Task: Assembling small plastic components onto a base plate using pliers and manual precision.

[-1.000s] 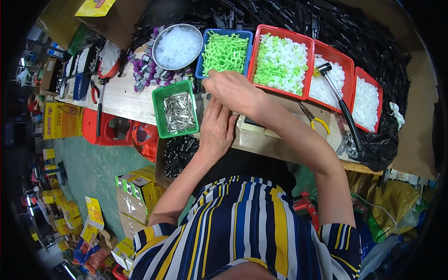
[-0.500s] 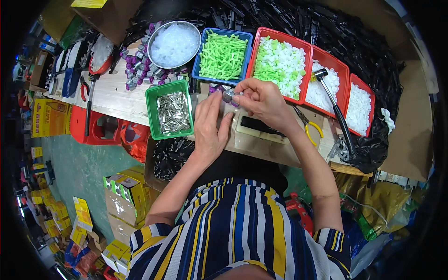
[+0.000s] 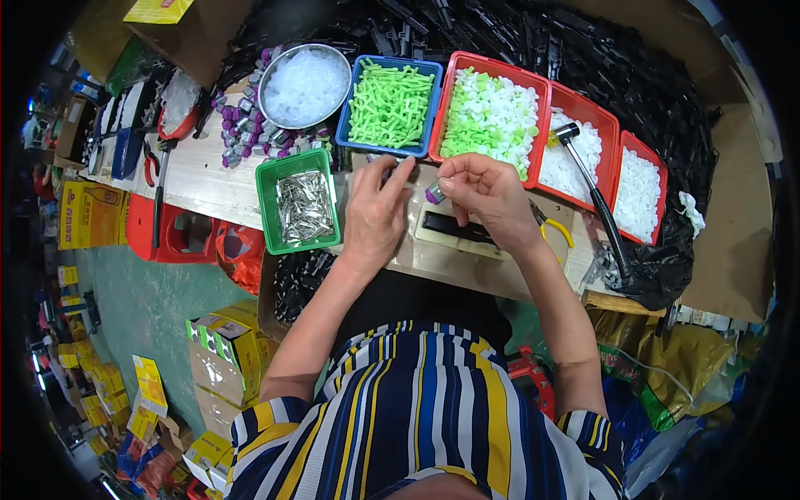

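Note:
Pinched between the thumb and fingers of my right hand (image 3: pixel 492 200) is a small grey-and-purple plastic piece (image 3: pixel 435 192). It is held above a cream block with a long black part (image 3: pixel 450 223) lying in it. My left hand (image 3: pixel 375 217) rests on the table just in front of a blue bin (image 3: pixel 340 133) of green plastic sticks (image 3: pixel 390 108). Its fingers are apart and bent, and their tips reach small pieces by the bin's front edge, partly hidden by the fingers. A green bin (image 3: pixel 265 218) of shiny metal pins (image 3: pixel 303 208) stands to the left of that hand.
Grey-and-purple pieces (image 3: pixel 243 132) lie heaped beside a metal bowl (image 3: pixel 305 86) of translucent pieces. Red bins (image 3: pixel 542 125) of green and white pieces line the right, with a hammer (image 3: pixel 593 179) across them. Yellow-handled pliers (image 3: pixel 554 227) lie near my right wrist. Black parts (image 3: pixel 533 37) pile up behind.
My hands have moved apart. The right one has drawn the grey-and-purple piece slightly down and to the right, while the left stays by the blue bin. The bins have shifted slightly in view.

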Demonstrator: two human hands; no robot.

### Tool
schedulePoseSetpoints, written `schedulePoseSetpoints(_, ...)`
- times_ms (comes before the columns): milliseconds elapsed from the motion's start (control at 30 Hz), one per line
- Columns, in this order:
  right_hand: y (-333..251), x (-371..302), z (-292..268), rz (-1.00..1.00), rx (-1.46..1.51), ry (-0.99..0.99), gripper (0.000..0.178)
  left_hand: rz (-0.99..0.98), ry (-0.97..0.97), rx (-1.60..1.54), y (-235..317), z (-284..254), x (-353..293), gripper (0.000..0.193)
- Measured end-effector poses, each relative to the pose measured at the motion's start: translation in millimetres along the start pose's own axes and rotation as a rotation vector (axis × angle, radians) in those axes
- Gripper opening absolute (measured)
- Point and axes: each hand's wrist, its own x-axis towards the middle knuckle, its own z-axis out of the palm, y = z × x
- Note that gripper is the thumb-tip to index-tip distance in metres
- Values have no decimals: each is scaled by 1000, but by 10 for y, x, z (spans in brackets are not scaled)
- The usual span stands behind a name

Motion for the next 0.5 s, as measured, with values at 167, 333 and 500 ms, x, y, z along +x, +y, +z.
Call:
schedulePoseSetpoints(167,24,-153,36,-139,-48,41,18,-229,-14,-405,247,-199,58,38)
schedulePoseSetpoints(333,2,-239,135,-457,-498,63,23,-751,-244,-1325,264,-286,-3,32)
schedulePoseSetpoints(500,-47,-317,152,-478,-697,109,30,-577,-207,-1153,248,-280,-60,34)
